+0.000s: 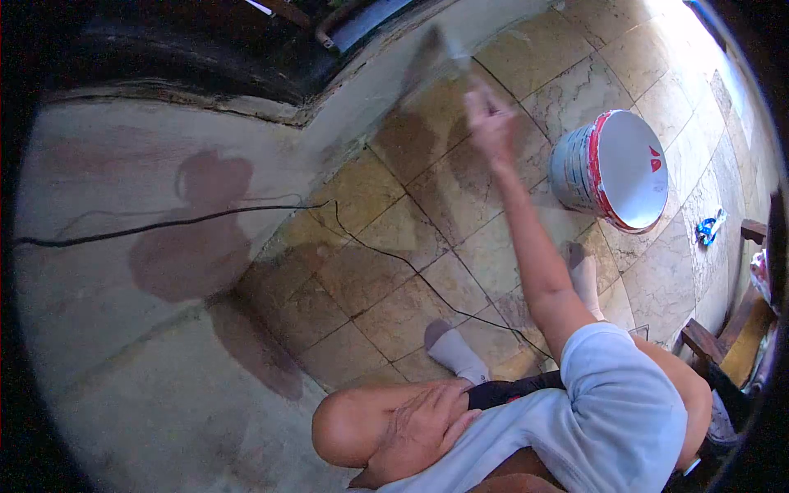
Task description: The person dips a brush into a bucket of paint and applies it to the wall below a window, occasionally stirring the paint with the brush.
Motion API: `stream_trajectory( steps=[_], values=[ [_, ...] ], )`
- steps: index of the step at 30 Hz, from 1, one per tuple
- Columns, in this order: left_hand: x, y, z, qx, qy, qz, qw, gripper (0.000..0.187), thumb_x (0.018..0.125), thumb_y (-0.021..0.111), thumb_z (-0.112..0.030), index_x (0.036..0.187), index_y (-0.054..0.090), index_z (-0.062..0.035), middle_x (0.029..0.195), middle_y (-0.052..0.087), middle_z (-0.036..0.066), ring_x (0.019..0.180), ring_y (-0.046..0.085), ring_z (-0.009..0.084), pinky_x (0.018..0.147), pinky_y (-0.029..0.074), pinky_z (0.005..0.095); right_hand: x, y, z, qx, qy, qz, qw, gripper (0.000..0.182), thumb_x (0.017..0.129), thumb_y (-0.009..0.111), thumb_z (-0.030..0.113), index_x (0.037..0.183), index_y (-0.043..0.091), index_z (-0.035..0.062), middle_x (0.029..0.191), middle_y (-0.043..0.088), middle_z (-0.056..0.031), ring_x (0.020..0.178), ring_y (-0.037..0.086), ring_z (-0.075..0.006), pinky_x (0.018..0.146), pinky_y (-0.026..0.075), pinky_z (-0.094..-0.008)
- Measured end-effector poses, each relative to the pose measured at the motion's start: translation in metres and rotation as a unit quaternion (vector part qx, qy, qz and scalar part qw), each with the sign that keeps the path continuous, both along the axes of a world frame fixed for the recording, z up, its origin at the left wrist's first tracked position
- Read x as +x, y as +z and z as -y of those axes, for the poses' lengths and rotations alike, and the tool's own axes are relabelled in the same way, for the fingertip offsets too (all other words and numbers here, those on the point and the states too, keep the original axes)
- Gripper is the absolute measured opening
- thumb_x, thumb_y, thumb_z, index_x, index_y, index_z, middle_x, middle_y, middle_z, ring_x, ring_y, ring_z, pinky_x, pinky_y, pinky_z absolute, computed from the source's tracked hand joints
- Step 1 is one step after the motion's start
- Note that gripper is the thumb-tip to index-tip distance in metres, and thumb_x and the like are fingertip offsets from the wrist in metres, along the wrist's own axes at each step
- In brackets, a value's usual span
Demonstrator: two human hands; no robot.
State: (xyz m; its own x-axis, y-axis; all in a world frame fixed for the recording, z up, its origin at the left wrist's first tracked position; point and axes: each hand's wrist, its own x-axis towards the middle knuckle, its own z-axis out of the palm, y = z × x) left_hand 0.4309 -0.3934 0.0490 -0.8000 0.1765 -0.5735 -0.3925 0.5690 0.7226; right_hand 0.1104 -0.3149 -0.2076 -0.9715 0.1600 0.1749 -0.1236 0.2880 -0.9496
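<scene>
My right hand [491,123] is stretched far forward at the upper middle, closed round a flat-bladed tool [456,53]. Motion smears this tool, so its exact shape is unclear. Its blade end is close to the low pale wall [349,103], and whether they touch cannot be told. On my bent knee at the bottom lies my left hand [423,427], fingers laid flat and holding nothing. To the right of my right forearm, a white bucket [633,168] with a red-marked rim stands on the tiled floor [382,205].
A black cable [415,267] runs from the left across the wall and tiles towards my legs. My socked foot [458,353] is beside it. A small blue object [707,228] lies on the floor at right, near wooden furniture [744,337]. Shadows fall on the wall.
</scene>
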Motion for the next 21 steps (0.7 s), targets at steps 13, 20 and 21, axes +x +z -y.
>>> stream_trajectory(
  steps=[13,20,21],
  values=[
    [-0.007,-0.005,-0.004,-0.011,-0.023,0.004,1.000,0.040,0.087,0.058,-0.027,0.117,0.048,-0.0019,0.103,0.059,0.021,0.097,0.058,0.0355,0.083,0.046,0.0415,0.085,0.019,0.072,-0.069,0.376,0.141,0.913,0.029,0.081,0.062,0.017,0.108,0.066,0.0080,0.072,0.066,-0.0066,0.056,0.050,-0.0083,0.055,0.044,-0.0266],
    [-0.004,0.010,-0.012,-0.023,0.032,0.018,0.999,0.029,0.086,0.058,-0.019,0.108,0.051,-0.0014,0.095,0.057,0.024,0.087,0.055,0.0406,0.074,0.044,0.0437,-0.053,0.006,-0.062,-0.023,0.177,0.115,0.977,0.031,0.083,0.064,0.020,0.109,0.065,0.0042,0.093,0.067,-0.0026,0.078,0.057,-0.0077,0.068,0.046,-0.0224],
    [-0.009,0.013,-0.011,-0.034,0.008,0.029,0.999,0.029,0.086,0.058,-0.020,0.107,0.051,-0.0013,0.096,0.057,0.024,0.088,0.055,0.0403,0.074,0.044,0.0436,-0.061,0.006,-0.073,-0.054,0.121,0.072,0.989,0.031,0.083,0.064,0.020,0.110,0.065,0.0047,0.093,0.067,-0.0027,0.078,0.057,-0.0076,0.069,0.046,-0.0221]
  ],
)
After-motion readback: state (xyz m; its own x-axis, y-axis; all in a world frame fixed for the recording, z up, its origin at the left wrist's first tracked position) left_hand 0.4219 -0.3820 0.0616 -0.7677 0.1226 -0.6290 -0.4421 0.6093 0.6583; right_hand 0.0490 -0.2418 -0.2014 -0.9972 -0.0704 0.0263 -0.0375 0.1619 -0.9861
